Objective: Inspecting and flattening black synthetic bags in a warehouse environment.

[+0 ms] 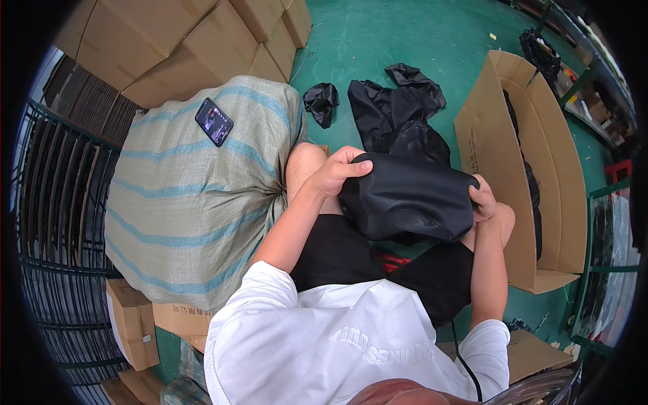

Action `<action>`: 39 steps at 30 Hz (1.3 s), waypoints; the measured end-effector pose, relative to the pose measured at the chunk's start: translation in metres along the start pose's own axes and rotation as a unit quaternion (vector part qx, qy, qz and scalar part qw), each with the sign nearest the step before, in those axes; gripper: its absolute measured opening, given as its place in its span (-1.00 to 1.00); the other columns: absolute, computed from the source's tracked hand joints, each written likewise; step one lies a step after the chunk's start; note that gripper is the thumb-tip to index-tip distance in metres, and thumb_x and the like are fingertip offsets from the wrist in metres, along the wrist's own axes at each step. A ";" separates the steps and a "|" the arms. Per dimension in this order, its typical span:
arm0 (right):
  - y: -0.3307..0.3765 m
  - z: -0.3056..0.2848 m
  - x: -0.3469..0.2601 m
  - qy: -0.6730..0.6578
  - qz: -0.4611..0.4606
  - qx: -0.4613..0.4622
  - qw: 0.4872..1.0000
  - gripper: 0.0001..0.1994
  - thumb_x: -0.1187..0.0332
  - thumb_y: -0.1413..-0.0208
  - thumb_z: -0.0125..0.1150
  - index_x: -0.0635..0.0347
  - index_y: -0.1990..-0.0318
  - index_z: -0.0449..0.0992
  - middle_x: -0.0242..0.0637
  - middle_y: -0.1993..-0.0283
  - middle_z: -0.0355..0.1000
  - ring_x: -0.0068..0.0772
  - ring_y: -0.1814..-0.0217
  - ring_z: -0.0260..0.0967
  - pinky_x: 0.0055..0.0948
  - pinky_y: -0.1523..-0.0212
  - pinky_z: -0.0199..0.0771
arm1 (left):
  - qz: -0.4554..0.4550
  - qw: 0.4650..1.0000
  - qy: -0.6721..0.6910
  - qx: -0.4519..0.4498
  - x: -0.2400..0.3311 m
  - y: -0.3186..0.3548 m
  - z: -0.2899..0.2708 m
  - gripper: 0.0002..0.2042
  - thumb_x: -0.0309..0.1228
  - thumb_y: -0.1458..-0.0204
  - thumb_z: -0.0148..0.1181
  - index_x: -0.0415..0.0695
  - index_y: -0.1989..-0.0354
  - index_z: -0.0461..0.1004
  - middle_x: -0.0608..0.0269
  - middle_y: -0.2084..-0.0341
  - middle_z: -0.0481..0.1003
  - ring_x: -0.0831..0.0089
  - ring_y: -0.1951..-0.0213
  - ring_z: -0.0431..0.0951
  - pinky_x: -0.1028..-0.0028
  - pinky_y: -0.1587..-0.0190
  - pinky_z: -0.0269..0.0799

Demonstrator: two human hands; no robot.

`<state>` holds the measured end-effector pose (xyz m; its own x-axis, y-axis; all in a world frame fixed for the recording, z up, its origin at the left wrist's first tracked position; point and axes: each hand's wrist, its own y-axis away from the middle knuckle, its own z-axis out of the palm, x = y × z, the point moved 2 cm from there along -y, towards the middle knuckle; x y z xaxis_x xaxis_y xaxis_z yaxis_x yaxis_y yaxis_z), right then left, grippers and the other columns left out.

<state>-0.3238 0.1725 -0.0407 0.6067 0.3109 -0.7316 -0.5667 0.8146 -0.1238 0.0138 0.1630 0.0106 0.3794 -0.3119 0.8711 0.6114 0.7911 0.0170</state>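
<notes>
I sit with a black, smooth fabric piece (pixel 405 199) stretched over my knees. My left hand (pixel 337 172) grips its upper left edge, fingers curled over the rim. My right hand (pixel 482 202) pinches its right edge near my right knee. More black fabric pieces (pixel 398 111) lie in a heap on the green floor just beyond, with a smaller crumpled one (pixel 322 101) to the left of the heap.
A big striped woven sack (pixel 189 202) stands at my left with a phone (pixel 214 122) lying on top. An open cardboard box (pixel 533 169) with black items inside stands at my right. Stacked cartons (pixel 182 47) rise behind, a dark wire rack (pixel 54 223) far left.
</notes>
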 end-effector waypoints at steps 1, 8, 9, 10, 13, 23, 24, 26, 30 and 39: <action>0.000 -0.001 -0.001 0.007 -0.001 0.023 1.000 -0.74 0.36 -0.11 0.25 0.44 0.18 0.53 -0.11 0.18 0.56 -0.32 0.18 0.54 -0.42 0.09 0.52 | 0.000 1.000 0.000 -0.001 0.001 -0.002 0.001 -0.74 -0.31 -0.10 0.25 -0.31 0.26 0.56 0.21 0.31 0.60 0.53 0.29 0.58 0.56 0.18 0.45; -0.012 0.013 -0.012 0.028 0.040 0.135 0.990 -0.73 0.35 -0.20 0.18 0.43 0.09 0.49 -0.15 0.14 0.55 -0.40 0.16 0.54 -0.42 0.06 0.55 | -0.008 0.998 -0.031 0.060 0.003 -0.013 -0.013 -0.81 -0.37 -0.17 0.18 -0.26 0.27 0.59 0.31 0.37 0.60 0.64 0.33 0.55 0.61 0.20 0.42; -0.013 0.014 -0.011 0.028 0.039 0.136 0.990 -0.73 0.35 -0.20 0.18 0.43 0.09 0.49 -0.15 0.14 0.55 -0.40 0.16 0.54 -0.42 0.06 0.55 | -0.012 0.997 -0.032 0.070 0.003 -0.012 -0.014 -0.81 -0.36 -0.17 0.18 -0.26 0.27 0.59 0.31 0.37 0.60 0.64 0.33 0.55 0.61 0.20 0.43; -0.015 0.014 -0.011 0.033 0.041 0.151 0.987 -0.73 0.35 -0.20 0.19 0.42 0.09 0.48 -0.16 0.14 0.55 -0.42 0.16 0.54 -0.42 0.05 0.55 | -0.015 0.996 -0.033 0.080 0.004 -0.011 -0.014 -0.81 -0.36 -0.16 0.18 -0.26 0.27 0.59 0.31 0.37 0.60 0.63 0.34 0.55 0.61 0.21 0.43; -0.021 0.018 -0.011 0.047 0.035 0.167 0.984 -0.72 0.35 -0.20 0.20 0.42 0.08 0.48 -0.18 0.14 0.54 -0.44 0.15 0.53 -0.44 0.05 0.54 | -0.018 0.995 -0.040 0.094 0.009 -0.007 -0.012 -0.80 -0.35 -0.16 0.18 -0.27 0.26 0.58 0.29 0.37 0.61 0.62 0.34 0.56 0.60 0.21 0.43; 0.027 0.033 -0.039 0.232 0.015 0.032 0.972 -0.75 0.32 -0.08 0.32 0.31 0.18 0.52 -0.34 0.25 0.54 -0.53 0.24 0.48 -0.57 0.16 0.48 | 0.017 0.987 -0.138 -0.082 0.017 0.020 0.011 -0.75 -0.27 -0.10 0.26 -0.20 0.49 0.52 0.37 0.54 0.53 0.68 0.46 0.47 0.58 0.42 0.35; 0.038 0.023 -0.052 0.423 0.021 -0.121 0.898 -0.73 0.22 -0.03 0.36 0.27 0.30 0.53 -0.36 0.38 0.53 -0.50 0.31 0.49 -0.50 0.23 0.46 | -0.084 0.984 -0.070 -0.139 0.027 0.034 0.043 -0.67 -0.27 -0.04 0.33 -0.15 0.64 0.39 0.44 0.65 0.43 0.70 0.56 0.38 0.49 0.56 0.24; 0.042 0.061 -0.051 0.279 0.104 -0.496 0.815 -0.46 -0.17 -0.08 0.16 0.26 0.34 0.49 -0.13 0.54 0.38 -0.23 0.47 0.36 -0.24 0.30 0.37 | 0.094 0.896 -0.130 -0.414 0.043 0.043 0.104 -0.70 -0.31 -0.05 0.33 -0.18 0.62 0.42 0.23 0.68 0.44 0.39 0.64 0.45 0.44 0.58 0.27; 0.011 0.068 -0.066 0.294 0.129 -0.223 0.920 -0.56 0.01 -0.12 0.22 0.30 0.18 0.48 -0.22 0.36 0.45 -0.34 0.31 0.42 -0.31 0.18 0.41 | 0.070 0.889 -0.126 -0.434 0.058 0.022 0.123 -0.78 -0.34 -0.05 0.33 -0.17 0.53 0.48 0.23 0.64 0.47 0.35 0.61 0.48 0.46 0.55 0.32; -0.133 -0.177 -0.036 0.266 0.173 0.290 0.903 -0.71 0.20 -0.28 0.10 0.30 0.25 0.52 -0.44 0.35 0.50 -0.66 0.33 0.39 -0.57 0.25 0.41 | -0.169 0.954 -0.024 0.247 -0.075 -0.228 -0.142 -0.79 -0.30 -0.18 0.13 -0.21 0.26 0.54 0.21 0.35 0.59 0.44 0.31 0.58 0.43 0.17 0.47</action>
<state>-0.3687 -0.0341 -0.1169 0.0089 0.4424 -0.8968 -0.1897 0.8813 0.4328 -0.0557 -0.0690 -0.1286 0.1788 -0.5781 0.7961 0.2877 0.8045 0.5196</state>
